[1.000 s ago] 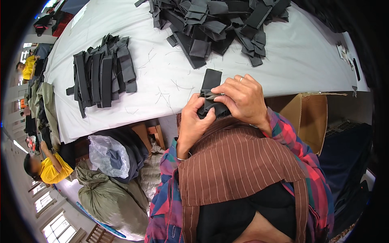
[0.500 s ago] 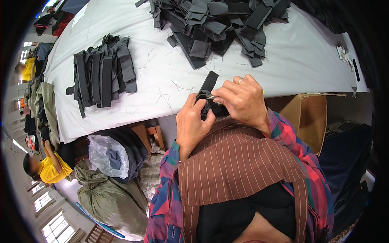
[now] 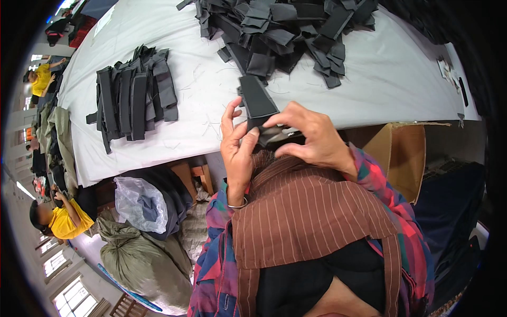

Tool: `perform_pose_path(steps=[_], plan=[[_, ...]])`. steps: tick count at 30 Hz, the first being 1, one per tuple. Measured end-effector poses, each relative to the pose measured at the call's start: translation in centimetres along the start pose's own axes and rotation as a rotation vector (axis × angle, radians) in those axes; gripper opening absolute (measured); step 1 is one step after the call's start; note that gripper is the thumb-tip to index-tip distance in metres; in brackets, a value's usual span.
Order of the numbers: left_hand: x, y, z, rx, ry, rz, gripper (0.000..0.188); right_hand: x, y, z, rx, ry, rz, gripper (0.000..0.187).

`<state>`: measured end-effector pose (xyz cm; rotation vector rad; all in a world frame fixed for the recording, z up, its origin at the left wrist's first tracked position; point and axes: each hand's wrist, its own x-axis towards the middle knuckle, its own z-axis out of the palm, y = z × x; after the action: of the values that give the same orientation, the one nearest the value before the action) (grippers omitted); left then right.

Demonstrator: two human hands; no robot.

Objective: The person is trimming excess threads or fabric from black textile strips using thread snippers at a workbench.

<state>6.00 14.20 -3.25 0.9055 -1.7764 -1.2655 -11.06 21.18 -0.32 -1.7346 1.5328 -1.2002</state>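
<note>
— Where does the black fabric strip (image 3: 257,100) lie?
— Just above the table's near edge, its long axis running up and slightly left from the grip. The left hand (image 3: 238,153) and right hand (image 3: 311,138) both pinch its lower end; neither is clearly nearer.
— How many of each?
— One strip held. On the white table (image 3: 391,79), one tidy stack of strips (image 3: 132,100) at left, one loose heap (image 3: 285,31) beyond, too tangled to count.

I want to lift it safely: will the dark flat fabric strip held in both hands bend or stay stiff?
The dark flat fabric strip stands straight above the hands, so it is probably fairly stiff. It looks thin, likely light. Its matte cloth surface seems unlikely to slip.
</note>
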Motion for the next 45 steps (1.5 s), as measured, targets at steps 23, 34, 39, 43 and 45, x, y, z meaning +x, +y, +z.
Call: perform_pose_path(steps=[23, 34, 39, 43, 45], plan=[[-0.1, -1.8, 1.8, -0.864, -0.220, -0.562, 0.027, -0.5, 2.6, 0.8, 0.358, 0.156, 0.342, 0.010], [-0.6, -1.6, 2.9, -0.663, -0.082, -0.534, 0.032, -1.4, 2.2, -0.2, -0.037, 0.249, 0.246, 0.020], [-0.4, -1.3, 3.3, -0.679, -0.002, -0.481, 0.030, -3.7, 0.7, -1.6, -0.215, 0.131, 0.152, 0.017], [-0.3, -1.1, 3.6, -0.690, -0.008, -0.499, 0.030, -4.5, -0.2, -1.4, -0.367, 0.154, 0.146, 0.014], [-0.3, -1.2, 3.8, -0.699, -0.017, -0.502, 0.030, -4.7, -0.2, -1.3, -0.400, 0.170, 0.135, 0.013]])
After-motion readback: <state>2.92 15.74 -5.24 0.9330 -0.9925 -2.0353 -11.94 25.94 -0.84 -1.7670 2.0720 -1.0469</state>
